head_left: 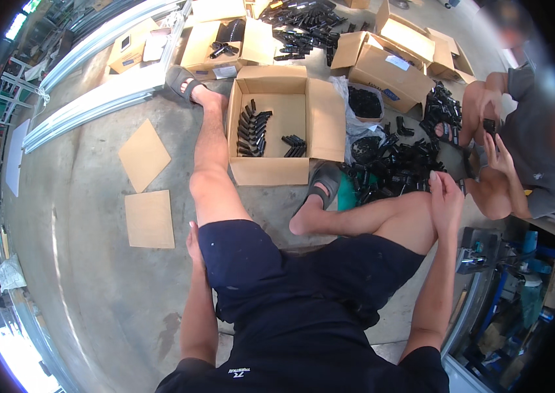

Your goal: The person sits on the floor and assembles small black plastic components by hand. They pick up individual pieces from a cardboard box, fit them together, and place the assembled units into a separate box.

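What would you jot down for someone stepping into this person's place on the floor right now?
Left hand: flat on the concrete by the left thigh, empty.
Right hand: on the right knee, at the edge of the loose pile of black parts, holding nothing I can see.
Open cardboard box between the legs: two short rows of black parts, mostly bare.
Left: most parts remain outside it.

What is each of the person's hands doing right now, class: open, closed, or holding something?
Left hand: empty, pressed beside the left thigh; grip cannot be told.
Right hand: open, fingers straight, resting on the right knee, holding nothing.
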`<state>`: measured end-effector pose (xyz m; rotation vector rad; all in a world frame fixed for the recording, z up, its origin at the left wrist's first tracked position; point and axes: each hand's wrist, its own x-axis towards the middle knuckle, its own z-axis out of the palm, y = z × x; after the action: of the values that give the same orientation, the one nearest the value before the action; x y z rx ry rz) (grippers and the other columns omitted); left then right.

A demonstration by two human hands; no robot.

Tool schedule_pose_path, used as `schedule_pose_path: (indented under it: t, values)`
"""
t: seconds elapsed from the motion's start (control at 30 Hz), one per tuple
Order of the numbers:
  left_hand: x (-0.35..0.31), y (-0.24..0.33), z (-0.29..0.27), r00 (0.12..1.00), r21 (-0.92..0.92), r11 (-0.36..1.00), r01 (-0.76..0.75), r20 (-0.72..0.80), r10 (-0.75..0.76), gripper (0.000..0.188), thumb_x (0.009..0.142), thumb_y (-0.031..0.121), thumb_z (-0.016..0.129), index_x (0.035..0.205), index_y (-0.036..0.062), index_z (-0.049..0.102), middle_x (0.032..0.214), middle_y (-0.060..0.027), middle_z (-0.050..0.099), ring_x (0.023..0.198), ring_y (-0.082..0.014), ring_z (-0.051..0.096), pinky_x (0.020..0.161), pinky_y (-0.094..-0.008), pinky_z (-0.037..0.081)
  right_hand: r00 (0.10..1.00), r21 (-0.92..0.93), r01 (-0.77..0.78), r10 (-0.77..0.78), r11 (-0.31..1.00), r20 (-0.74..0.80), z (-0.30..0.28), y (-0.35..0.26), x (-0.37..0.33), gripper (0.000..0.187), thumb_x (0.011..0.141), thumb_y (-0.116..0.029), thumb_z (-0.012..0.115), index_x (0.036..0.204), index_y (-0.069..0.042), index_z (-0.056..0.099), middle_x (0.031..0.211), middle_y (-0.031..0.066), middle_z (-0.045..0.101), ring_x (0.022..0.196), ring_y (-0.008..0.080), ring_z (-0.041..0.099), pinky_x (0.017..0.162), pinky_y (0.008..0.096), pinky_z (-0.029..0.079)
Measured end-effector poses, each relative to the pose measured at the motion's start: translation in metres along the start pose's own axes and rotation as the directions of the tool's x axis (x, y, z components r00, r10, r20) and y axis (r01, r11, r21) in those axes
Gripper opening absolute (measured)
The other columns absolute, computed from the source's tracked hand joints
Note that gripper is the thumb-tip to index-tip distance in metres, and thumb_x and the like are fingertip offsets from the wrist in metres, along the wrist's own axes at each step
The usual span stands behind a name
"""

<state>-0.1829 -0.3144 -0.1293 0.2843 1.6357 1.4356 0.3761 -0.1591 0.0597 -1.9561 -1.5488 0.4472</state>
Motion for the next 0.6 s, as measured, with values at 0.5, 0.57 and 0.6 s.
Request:
schedule_pose_path:
  t: [0.5,0.57,0.6]
  values:
    - [0.035,0.092,0.040,0.944,0.394,0.897,-0.199,-0.167,0.283,0.075,0.107,0.064,0.038,0.062,0.0069,0.056,0.059,-0.0024,0.051,0.057,-0.0160,0.051,0.057,-0.0356,0.041,0.980,0.121,0.199,-0.195,0.972,-0.044,0.006,-0.010,0.012,0.022,0.098,-0.019,0.069,0.105,0.001,0.072,0.090,0.0146,0.072,0.073,0.0210,0.068,0.069,0.0313,0.054]
    - [0.042,0.139,0.082,0.924,0.320,0.889,-0.329,-0.086,0.373,0.074,0.108,0.062,0.037,0.059,0.0079,0.051,0.057,-0.0005,0.044,0.055,-0.0143,0.046,0.056,-0.0338,0.039,0.967,0.118,0.252,-0.245,0.961,-0.073,0.003,-0.013,0.010,0.021,0.097,-0.018,0.070,0.105,0.001,0.072,0.090,0.0146,0.072,0.073,0.0225,0.068,0.069,0.0320,0.054]
    - [0.041,0.152,0.095,0.914,0.411,0.843,-0.347,-0.053,0.402,0.074,0.108,0.061,0.036,0.059,0.0079,0.051,0.057,-0.0003,0.044,0.055,-0.0143,0.045,0.057,-0.0333,0.039,0.959,0.120,0.280,-0.272,0.952,-0.082,0.003,-0.017,0.010,0.021,0.097,-0.018,0.070,0.104,0.001,0.072,0.090,0.0146,0.072,0.073,0.0232,0.068,0.069,0.0324,0.054]
